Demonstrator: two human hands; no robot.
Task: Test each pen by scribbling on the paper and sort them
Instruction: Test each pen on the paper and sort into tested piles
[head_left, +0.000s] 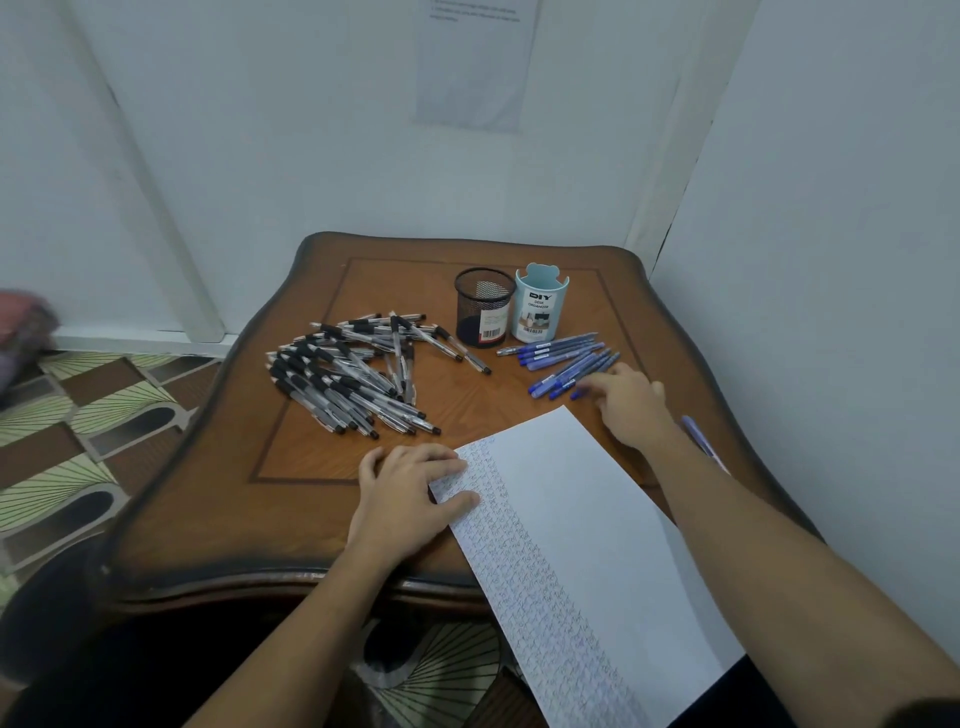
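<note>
The right grip (631, 402) reaches, fingers spread, into a cluster of blue pens (563, 364) near the far right of the wooden bench (218, 499), its fingertips touching the nearest ones without pinching any. The left grip (410, 493) lies flat, fingers spread, pressing down the near left corner of a sheet of paper (582, 545) whose left half is filled with scribbles and whose near end overhangs the bench edge. A heap of black-gripped clear pens (353, 374) lies to the left. Behind stand a black mesh cup (484, 306) and a pale blue desk organizer (540, 306), side by side. One more pen (698, 436) lies beside the right forearm.
</note>
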